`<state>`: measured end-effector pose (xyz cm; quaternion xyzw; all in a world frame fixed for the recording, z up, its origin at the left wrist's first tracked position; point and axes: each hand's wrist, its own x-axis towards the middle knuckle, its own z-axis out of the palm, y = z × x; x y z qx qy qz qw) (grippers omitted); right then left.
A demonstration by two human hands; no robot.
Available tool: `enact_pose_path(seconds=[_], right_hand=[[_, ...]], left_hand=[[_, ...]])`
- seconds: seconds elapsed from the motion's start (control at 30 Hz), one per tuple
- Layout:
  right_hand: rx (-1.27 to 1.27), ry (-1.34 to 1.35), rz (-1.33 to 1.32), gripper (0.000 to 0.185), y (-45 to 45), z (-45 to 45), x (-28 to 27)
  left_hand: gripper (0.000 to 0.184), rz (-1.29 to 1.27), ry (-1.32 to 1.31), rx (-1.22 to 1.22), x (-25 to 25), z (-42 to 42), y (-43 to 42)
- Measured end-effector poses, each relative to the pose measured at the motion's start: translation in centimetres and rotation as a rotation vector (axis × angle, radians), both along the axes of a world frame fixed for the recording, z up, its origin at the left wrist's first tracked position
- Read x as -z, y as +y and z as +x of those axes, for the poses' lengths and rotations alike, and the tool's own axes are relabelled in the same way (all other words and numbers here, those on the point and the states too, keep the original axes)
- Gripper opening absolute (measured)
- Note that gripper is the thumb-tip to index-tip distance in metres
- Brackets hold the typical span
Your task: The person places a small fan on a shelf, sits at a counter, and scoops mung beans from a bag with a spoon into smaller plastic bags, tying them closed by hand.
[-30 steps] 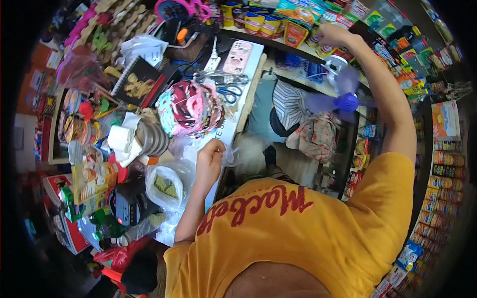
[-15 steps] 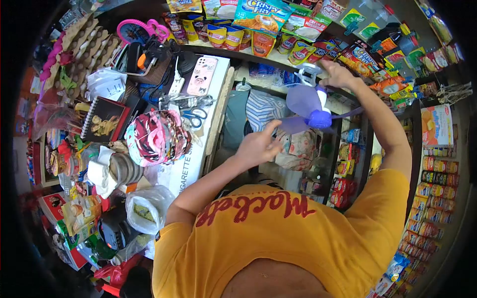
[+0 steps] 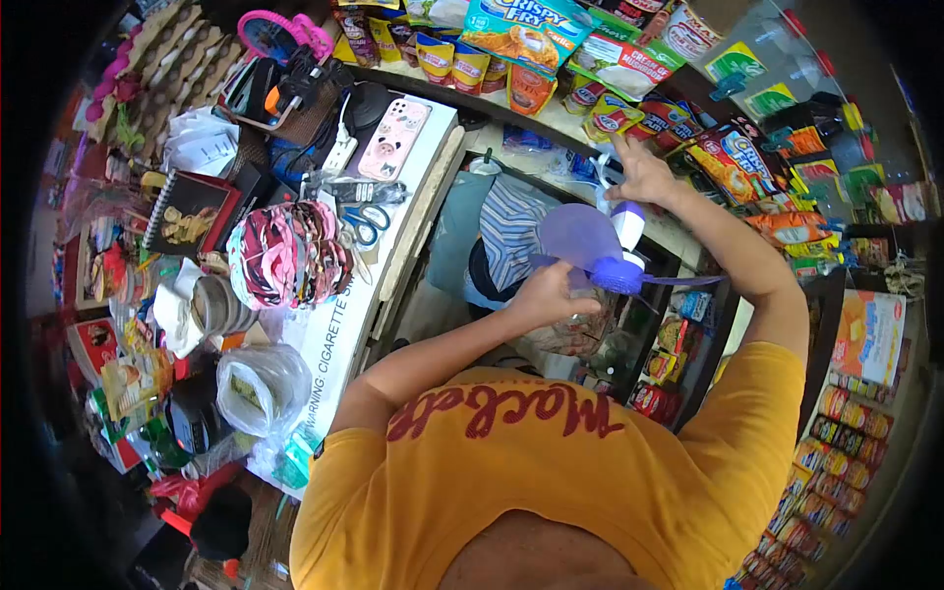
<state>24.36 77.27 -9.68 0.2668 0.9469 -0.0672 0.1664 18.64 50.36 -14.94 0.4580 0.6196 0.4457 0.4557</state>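
Observation:
A small fan with translucent purple blades point(image 3: 580, 236), a purple hub point(image 3: 618, 274) and a white body point(image 3: 627, 226) is at the shelf edge. My right hand point(image 3: 644, 175) is beside the fan's white upper part, fingers spread and thumb near it. At the lower edge of a blade is my left hand point(image 3: 553, 298), fingers apart; whether its fingertips touch the blade is hard to tell. Beyond the hands, food pouches point(image 3: 615, 118) stand along the shelf. Behind the fan is a striped cloth point(image 3: 513, 228).
At left, a white counter point(image 3: 339, 339) bears a pink phone point(image 3: 395, 138), blue-handled scissors point(image 3: 366, 224), a bundle of patterned fabric point(image 3: 285, 256) and an open plastic bag point(image 3: 261, 388). Product shelves run down the right, with a hanging poster point(image 3: 870, 334). A floral bag point(image 3: 570, 332) lies below my left hand.
My left hand has moved right from the counter's edge to the fan. My right hand has come down to the fan's upper part. The blades, blurred at first, now look sharper.

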Motion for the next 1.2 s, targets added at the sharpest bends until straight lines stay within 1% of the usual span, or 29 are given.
enact_pose_path(seconds=[0.1,0.13,0.2,0.23,0.27,0.33,0.43,0.53,0.63,0.7,0.73,0.83,0.93,1.03,1.07,1.17,1.2], right_hand=[[0.07,-0.051,-0.017,0.107,-1.4,-1.0,-0.9],[0.02,-0.015,0.02,0.097,-1.0,-0.8,-0.4],[0.035,-0.105,-0.007,0.089,-0.6,-1.5,-0.7],[0.039,-0.143,-0.024,0.085,-0.5,-1.9,-0.7],[-0.036,-0.053,0.003,0.077,0.2,-1.2,0.1],[-0.003,-0.065,0.024,0.079,-0.1,-0.5,-1.0],[0.034,-0.07,0.047,0.079,-0.1,1.1,-1.5],[0.046,-0.064,0.055,0.076,0.2,2.6,-1.4],[0.075,-0.115,0.067,0.07,0.2,4.1,-2.4],[0.122,-0.117,0.122,0.064,0.0,5.0,-3.1],[0.124,-0.17,0.098,0.065,0.4,5.4,-3.1],[0.125,-0.196,0.061,0.067,0.7,6.1,-3.3],[0.063,-0.218,0.127,0.068,0.7,6.5,-1.4],[0.034,-0.197,0.168,0.073,0.3,7.0,-1.0],[0.074,-0.214,0.108,0.087,0.4,7.3,-1.1],[0.033,0.011,0.01,0.097,1.5,10.2,-1.8],[0.036,0.006,-0.01,0.101,1.5,10.7,-1.8]], left_hand=[[0.07,-0.067,0.015,0.06,-0.6,0.4,0.9],[0.07,-0.09,0.031,0.09,-0.8,0.7,1.4],[0.063,0.113,-0.037,0.01,1.8,2.0,2.4],[0.06,0.212,-0.065,-0.033,2.1,2.1,2.8],[0.058,0.237,-0.041,-0.008,2.3,2.1,3.1],[0.054,0.281,-0.006,0.036,1.2,2.3,3.3],[0.054,0.26,-0.063,0.098,1.4,4.2,4.0],[0.053,0.319,0.078,0.102,0.9,5.4,3.8],[0.052,0.269,-0.104,0.163,0.5,5.9,4.3],[0.051,0.295,-0.128,0.179,0.4,6.0,4.8],[0.05,0.306,-0.136,0.189,0.3,6.0,4.8],[0.048,0.332,-0.118,0.159,-0.1,6.2,5.2],[0.048,0.356,-0.04,0.233,1.3,7.2,5.6],[0.048,0.363,-0.071,0.231,2.2,7.8,5.1],[0.049,0.37,-0.076,0.232,2.5,8.0,5.1],[0.052,0.374,-0.086,0.223,2.7,8.6,5.4],[0.054,0.365,-0.088,0.214,3.0,9.2,5.6]])
